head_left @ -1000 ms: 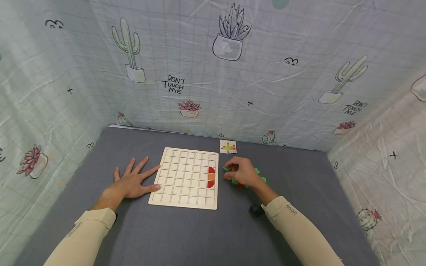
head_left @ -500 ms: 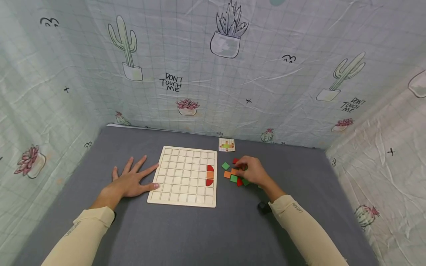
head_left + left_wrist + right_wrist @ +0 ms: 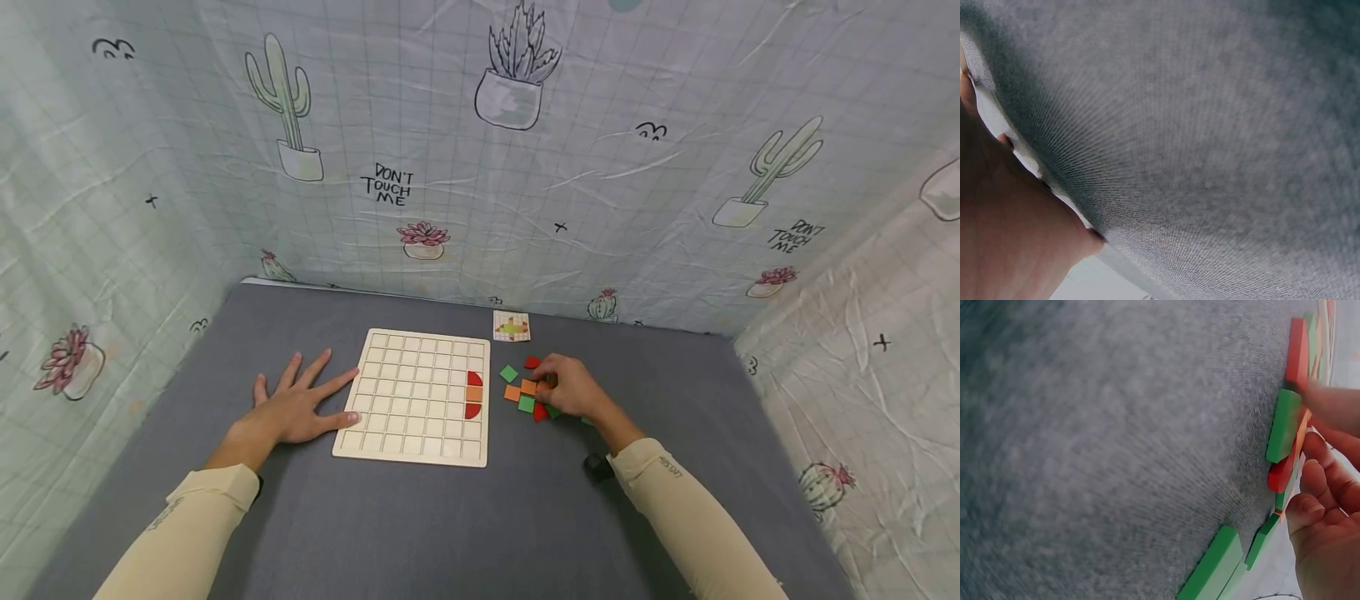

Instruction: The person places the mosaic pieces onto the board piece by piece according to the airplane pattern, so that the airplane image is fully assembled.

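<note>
My left hand lies spread on the table, thumb and index fingertip at the left edge of a pale gridded board; in the left wrist view part of this hand shows against grey cloth. Along the board's right side sit a red rounded tile, an orange square tile and another red rounded tile. Over the loose tiles, my right hand pinches an orange tile between thumb and fingers. Close by lie a green tile and a red tile.
Several loose tiles surround the right hand, among them a green tile and an orange tile. A small pattern card lies behind the board. A black object is by the right cuff. A printed curtain encloses the grey table.
My right hand has moved right across the loose tiles, uncovering green, orange and red ones, then stays nearly in place. The left hand and board keep their positions.
</note>
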A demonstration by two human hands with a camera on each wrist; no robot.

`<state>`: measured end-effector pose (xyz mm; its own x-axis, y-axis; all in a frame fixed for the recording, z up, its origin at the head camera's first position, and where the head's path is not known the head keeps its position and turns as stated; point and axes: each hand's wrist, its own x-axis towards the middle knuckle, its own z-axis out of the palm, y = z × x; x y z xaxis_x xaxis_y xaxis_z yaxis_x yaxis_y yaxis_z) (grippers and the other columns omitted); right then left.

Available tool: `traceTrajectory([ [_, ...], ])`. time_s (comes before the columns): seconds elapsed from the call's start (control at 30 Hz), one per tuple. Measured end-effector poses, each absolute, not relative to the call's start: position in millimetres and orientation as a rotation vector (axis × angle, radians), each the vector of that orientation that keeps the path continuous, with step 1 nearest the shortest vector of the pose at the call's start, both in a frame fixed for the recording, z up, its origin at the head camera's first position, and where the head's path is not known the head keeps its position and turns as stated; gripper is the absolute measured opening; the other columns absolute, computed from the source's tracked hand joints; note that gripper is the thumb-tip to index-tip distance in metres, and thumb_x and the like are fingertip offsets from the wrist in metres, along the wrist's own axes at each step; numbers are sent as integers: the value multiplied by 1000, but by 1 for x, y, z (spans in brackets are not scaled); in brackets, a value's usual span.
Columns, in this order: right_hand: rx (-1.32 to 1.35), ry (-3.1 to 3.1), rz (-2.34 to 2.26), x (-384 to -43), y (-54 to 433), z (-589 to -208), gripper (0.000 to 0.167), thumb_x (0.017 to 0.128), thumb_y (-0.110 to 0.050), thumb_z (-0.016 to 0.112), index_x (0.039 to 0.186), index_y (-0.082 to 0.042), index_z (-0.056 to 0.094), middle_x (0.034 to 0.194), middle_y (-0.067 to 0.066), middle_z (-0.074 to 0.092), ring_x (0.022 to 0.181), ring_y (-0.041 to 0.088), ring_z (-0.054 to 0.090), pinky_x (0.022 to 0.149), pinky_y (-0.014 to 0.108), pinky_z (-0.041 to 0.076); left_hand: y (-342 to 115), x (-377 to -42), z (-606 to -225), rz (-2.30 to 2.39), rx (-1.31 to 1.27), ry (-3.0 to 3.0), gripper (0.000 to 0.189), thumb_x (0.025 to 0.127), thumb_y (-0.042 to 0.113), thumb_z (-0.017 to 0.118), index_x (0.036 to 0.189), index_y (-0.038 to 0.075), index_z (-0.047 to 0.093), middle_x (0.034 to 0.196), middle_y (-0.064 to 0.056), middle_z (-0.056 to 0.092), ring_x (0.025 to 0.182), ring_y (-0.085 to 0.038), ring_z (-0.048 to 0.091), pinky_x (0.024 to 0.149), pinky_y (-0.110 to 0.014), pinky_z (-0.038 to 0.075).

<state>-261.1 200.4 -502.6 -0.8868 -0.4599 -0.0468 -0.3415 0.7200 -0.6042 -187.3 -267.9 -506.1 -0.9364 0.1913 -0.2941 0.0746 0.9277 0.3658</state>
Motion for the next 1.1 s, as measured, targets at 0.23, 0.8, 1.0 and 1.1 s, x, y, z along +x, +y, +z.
traceTrajectory([
  [0.23, -641, 2732, -881, -260, 196, -503, 26, 86, -11, 86, 109, -1, 79, 114, 13, 70, 98, 27, 66, 84, 41, 58, -267, -188, -507, 460, 204, 2755, 92, 88, 83, 55, 165, 38, 30, 177, -14, 5, 158, -58, -3, 108, -91, -7],
  [0.8, -622, 2697, -900, -261, 195, -503, 21, 88, -12, 83, 105, -3, 77, 95, 9, 71, 74, 13, 57, 66, 29, 51, -265, -186, -505, 465, 194, 2753, 93, 88, 83, 56, 164, 38, 32, 177, -15, 7, 158, -58, -3, 108, -91, -7],
  [1.0, -662, 2684, -945, -263, 197, -502, 21, 88, -9, 82, 108, -1, 79, 92, 9, 70, 72, 12, 57, 65, 28, 51, -265, -187, -505, 465, 193, 2761, 93, 88, 84, 56, 164, 38, 31, 177, -14, 6, 158, -57, -3, 108, -91, -7],
  [1.1, -673, 2690, -943, -264, 196, -501, 22, 88, -10, 82, 108, -2, 79, 93, 8, 70, 73, 11, 57, 65, 27, 51, -266, -188, -506, 467, 192, 2762, 93, 88, 83, 56, 164, 38, 31, 177, -14, 6, 158, -57, -4, 108, -91, -7],
])
